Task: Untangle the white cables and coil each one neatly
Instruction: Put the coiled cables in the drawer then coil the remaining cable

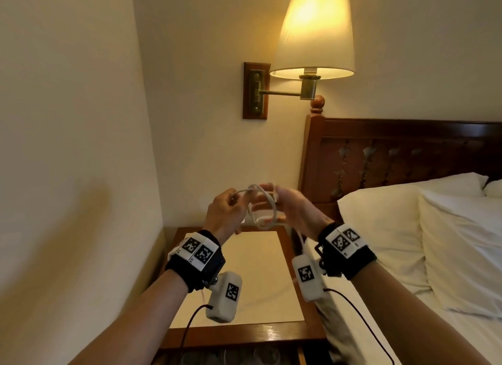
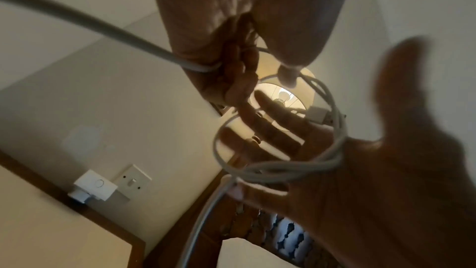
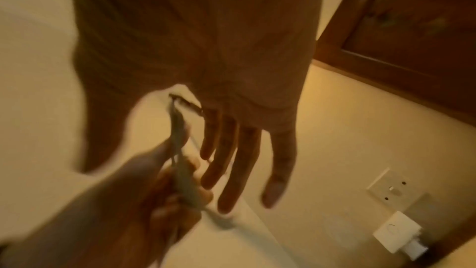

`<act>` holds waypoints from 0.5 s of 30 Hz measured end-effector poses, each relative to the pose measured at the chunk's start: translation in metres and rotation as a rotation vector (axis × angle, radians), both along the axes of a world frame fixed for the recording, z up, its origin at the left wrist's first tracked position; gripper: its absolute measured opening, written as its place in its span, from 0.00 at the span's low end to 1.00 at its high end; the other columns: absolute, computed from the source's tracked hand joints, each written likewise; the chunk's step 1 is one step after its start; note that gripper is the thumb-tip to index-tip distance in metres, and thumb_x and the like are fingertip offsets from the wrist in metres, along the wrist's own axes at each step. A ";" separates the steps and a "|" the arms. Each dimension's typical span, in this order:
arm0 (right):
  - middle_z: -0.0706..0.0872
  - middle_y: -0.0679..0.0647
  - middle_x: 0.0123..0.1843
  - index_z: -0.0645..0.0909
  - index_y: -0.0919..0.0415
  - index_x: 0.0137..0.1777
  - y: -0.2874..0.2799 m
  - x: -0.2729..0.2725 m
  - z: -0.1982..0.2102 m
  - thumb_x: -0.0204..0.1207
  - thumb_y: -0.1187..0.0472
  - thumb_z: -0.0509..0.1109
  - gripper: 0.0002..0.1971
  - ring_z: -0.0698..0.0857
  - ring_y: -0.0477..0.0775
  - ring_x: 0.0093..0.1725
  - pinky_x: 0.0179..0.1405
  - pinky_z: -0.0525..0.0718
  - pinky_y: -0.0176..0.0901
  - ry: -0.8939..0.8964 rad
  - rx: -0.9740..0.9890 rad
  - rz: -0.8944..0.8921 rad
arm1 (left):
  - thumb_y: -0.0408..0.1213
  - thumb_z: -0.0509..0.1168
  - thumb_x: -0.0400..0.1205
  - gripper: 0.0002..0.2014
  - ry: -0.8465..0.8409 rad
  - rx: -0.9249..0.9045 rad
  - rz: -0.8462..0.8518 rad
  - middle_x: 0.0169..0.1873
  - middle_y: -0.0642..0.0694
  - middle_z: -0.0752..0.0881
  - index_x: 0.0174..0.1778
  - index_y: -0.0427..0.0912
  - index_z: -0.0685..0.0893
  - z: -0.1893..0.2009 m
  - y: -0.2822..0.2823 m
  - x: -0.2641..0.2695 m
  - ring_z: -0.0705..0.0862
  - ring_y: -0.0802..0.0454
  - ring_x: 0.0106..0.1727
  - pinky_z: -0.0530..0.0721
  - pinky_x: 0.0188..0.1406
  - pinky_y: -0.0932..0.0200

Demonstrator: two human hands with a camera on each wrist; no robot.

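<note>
Between the hands, the white cable (image 1: 262, 205) loops around the right hand's (image 1: 292, 209) straight, released fingers (image 2: 273, 117) while the left hand (image 1: 226, 212) pinches the strand.

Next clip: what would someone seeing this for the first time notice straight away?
The lit wall lamp glows above the carved wooden headboard. Below it, over the bedside table, the left hand grips a white cable whose loops wrap around the straight fingers of the right hand. White pillows lie on the bed at right.
</note>
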State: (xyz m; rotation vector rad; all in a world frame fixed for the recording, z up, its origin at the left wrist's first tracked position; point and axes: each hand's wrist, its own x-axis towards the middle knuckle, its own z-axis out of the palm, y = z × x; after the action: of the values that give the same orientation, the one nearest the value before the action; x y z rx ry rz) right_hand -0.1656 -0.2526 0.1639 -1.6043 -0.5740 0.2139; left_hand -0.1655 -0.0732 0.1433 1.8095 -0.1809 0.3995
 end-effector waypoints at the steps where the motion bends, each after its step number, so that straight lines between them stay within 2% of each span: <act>1: 0.88 0.60 0.60 0.80 0.60 0.68 0.004 -0.004 -0.006 0.69 0.43 0.75 0.31 0.87 0.62 0.60 0.60 0.86 0.57 -0.027 -0.069 0.050 | 0.61 0.67 0.77 0.26 0.009 0.053 0.056 0.19 0.52 0.72 0.31 0.40 0.72 0.002 0.001 0.002 0.73 0.47 0.23 0.74 0.25 0.55; 2: 0.88 0.62 0.58 0.80 0.63 0.66 0.009 -0.007 -0.013 0.71 0.52 0.77 0.26 0.88 0.62 0.56 0.56 0.87 0.55 -0.059 -0.113 0.056 | 0.61 0.69 0.76 0.27 0.022 0.104 0.100 0.19 0.51 0.71 0.28 0.41 0.68 0.005 0.001 0.002 0.71 0.47 0.25 0.72 0.28 0.55; 4: 0.90 0.61 0.45 0.82 0.68 0.59 0.018 -0.008 -0.026 0.76 0.65 0.75 0.13 0.89 0.58 0.42 0.48 0.87 0.53 -0.083 -0.113 -0.022 | 0.58 0.71 0.74 0.24 0.082 0.094 0.143 0.21 0.51 0.70 0.28 0.46 0.68 0.011 0.004 0.004 0.69 0.47 0.27 0.69 0.32 0.54; 5: 0.88 0.58 0.38 0.82 0.67 0.55 0.021 -0.009 -0.032 0.80 0.66 0.71 0.07 0.87 0.54 0.36 0.43 0.85 0.51 -0.068 -0.074 -0.069 | 0.56 0.73 0.73 0.22 0.118 0.037 0.142 0.22 0.50 0.71 0.29 0.46 0.70 0.013 0.007 0.005 0.69 0.47 0.28 0.70 0.33 0.54; 7: 0.83 0.53 0.29 0.81 0.66 0.51 0.022 -0.010 -0.040 0.83 0.64 0.67 0.05 0.81 0.49 0.28 0.35 0.81 0.44 -0.041 0.037 -0.143 | 0.52 0.75 0.70 0.19 0.151 -0.044 0.180 0.22 0.49 0.73 0.30 0.46 0.74 0.020 0.015 0.004 0.70 0.47 0.28 0.70 0.32 0.53; 9: 0.81 0.49 0.27 0.82 0.67 0.50 0.019 -0.008 -0.041 0.81 0.63 0.70 0.06 0.77 0.45 0.25 0.31 0.78 0.39 -0.036 0.093 -0.218 | 0.48 0.76 0.68 0.16 0.145 -0.110 0.266 0.22 0.48 0.75 0.28 0.43 0.79 0.026 0.027 0.002 0.72 0.47 0.28 0.70 0.31 0.56; 11: 0.82 0.51 0.29 0.84 0.69 0.49 0.014 -0.005 -0.040 0.78 0.63 0.73 0.08 0.76 0.45 0.26 0.27 0.75 0.37 -0.074 0.059 -0.295 | 0.47 0.76 0.66 0.15 0.146 -0.211 0.341 0.20 0.47 0.74 0.25 0.43 0.80 0.029 0.040 0.001 0.71 0.46 0.26 0.68 0.28 0.59; 13: 0.84 0.54 0.31 0.88 0.70 0.47 0.012 -0.005 -0.039 0.78 0.62 0.73 0.09 0.74 0.48 0.26 0.27 0.73 0.38 -0.119 0.037 -0.337 | 0.48 0.77 0.64 0.17 0.175 -0.225 0.344 0.16 0.48 0.72 0.22 0.45 0.77 0.028 0.048 -0.001 0.68 0.47 0.24 0.65 0.26 0.59; 15: 0.88 0.57 0.34 0.90 0.68 0.46 0.012 -0.003 -0.037 0.80 0.61 0.71 0.10 0.72 0.49 0.26 0.26 0.72 0.39 -0.133 0.105 -0.394 | 0.50 0.76 0.65 0.19 0.222 -0.182 0.275 0.15 0.50 0.70 0.22 0.46 0.74 0.026 0.052 -0.002 0.67 0.49 0.24 0.65 0.28 0.58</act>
State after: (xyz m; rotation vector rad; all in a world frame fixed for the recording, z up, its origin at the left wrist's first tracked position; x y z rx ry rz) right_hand -0.1687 -0.2408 0.1271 -1.6014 -0.3524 -0.2145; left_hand -0.1675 -0.0210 0.1692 1.6871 0.2542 0.3902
